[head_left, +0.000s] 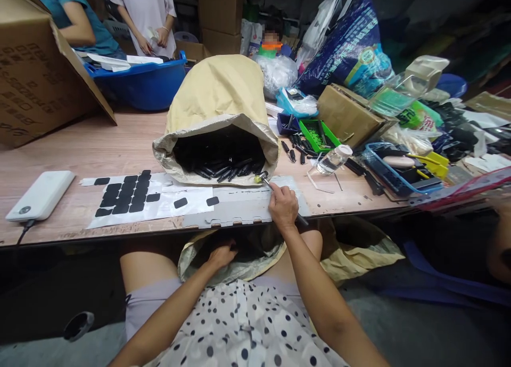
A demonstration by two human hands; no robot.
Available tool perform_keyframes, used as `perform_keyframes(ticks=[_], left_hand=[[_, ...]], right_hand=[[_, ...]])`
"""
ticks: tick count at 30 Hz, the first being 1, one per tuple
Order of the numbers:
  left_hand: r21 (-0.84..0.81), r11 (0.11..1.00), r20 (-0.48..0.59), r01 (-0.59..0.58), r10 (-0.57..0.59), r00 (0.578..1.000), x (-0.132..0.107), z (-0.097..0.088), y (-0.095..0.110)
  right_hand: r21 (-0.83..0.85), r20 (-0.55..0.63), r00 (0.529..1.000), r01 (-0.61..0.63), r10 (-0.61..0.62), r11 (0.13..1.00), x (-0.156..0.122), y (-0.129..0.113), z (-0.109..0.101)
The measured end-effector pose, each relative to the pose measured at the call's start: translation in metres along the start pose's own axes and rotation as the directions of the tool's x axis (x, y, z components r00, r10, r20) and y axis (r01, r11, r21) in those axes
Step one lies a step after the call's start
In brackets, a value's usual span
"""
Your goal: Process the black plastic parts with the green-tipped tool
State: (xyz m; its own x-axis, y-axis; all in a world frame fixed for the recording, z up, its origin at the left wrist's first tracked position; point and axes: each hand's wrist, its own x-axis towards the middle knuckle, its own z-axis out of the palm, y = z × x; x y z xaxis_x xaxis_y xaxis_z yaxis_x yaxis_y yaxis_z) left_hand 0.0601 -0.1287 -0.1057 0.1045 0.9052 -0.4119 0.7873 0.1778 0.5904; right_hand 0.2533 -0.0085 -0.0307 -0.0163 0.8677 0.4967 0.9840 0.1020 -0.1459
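My right hand (282, 206) rests at the table's front edge and grips a thin tool (266, 182) with a yellow-green tip. The tip lies just in front of the mouth of a tan paper sack (217, 98) full of black parts (220, 162). My left hand (221, 254) is below the table edge, reaching into a second paper sack (251, 258) on my lap; its fingers are partly hidden. A white sheet with black adhesive pads (126, 195) lies on the table to the left, beside a grey sheet (239, 206) under my right hand.
A white power bank (40, 195) sits at the left on the wooden table (104, 148). A cardboard box (38, 68) and blue tub (139, 82) stand behind it. A plastic bottle (333, 159), green tray (317, 134) and cluttered bins fill the right. Two people stand at the back left.
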Motion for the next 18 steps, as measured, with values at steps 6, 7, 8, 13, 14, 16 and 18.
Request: perform_keyframes(ticks=[6,7,8,13,14,16,18], left_hand=[[-0.021,0.999,0.026,-0.046,0.046,0.999,0.001,-0.017,0.017],[-0.021,0.998,0.073,-0.061,0.063,0.995,-0.004,-0.023,0.022],[-0.021,0.996,0.127,-0.084,0.086,0.988,-0.009,-0.031,0.027],[-0.277,0.925,0.243,-0.259,0.328,0.913,-0.021,-0.102,0.053],[-0.333,0.910,0.140,-0.245,0.305,0.942,-0.016,-0.120,0.057],[-0.237,0.940,-0.229,-0.246,0.192,0.954,0.001,-0.156,0.061],[-0.016,0.990,-0.518,-0.137,0.109,0.848,0.026,-0.184,0.059]], right_hand=[[-0.015,-0.018,1.000,0.006,-0.006,1.000,-0.001,-0.001,0.002],[-0.015,-0.023,1.000,0.004,-0.005,1.000,-0.001,-0.001,0.002],[-0.013,-0.026,1.000,0.003,-0.003,1.000,-0.002,-0.001,0.002],[-0.013,-0.030,1.000,0.004,-0.005,1.000,-0.003,0.000,0.003],[-0.014,-0.033,0.999,0.004,-0.005,1.000,-0.003,0.000,0.003],[-0.014,-0.037,0.999,0.004,-0.005,1.000,-0.003,-0.001,0.002],[-0.008,-0.038,0.999,0.005,-0.005,1.000,-0.003,-0.001,0.001]])
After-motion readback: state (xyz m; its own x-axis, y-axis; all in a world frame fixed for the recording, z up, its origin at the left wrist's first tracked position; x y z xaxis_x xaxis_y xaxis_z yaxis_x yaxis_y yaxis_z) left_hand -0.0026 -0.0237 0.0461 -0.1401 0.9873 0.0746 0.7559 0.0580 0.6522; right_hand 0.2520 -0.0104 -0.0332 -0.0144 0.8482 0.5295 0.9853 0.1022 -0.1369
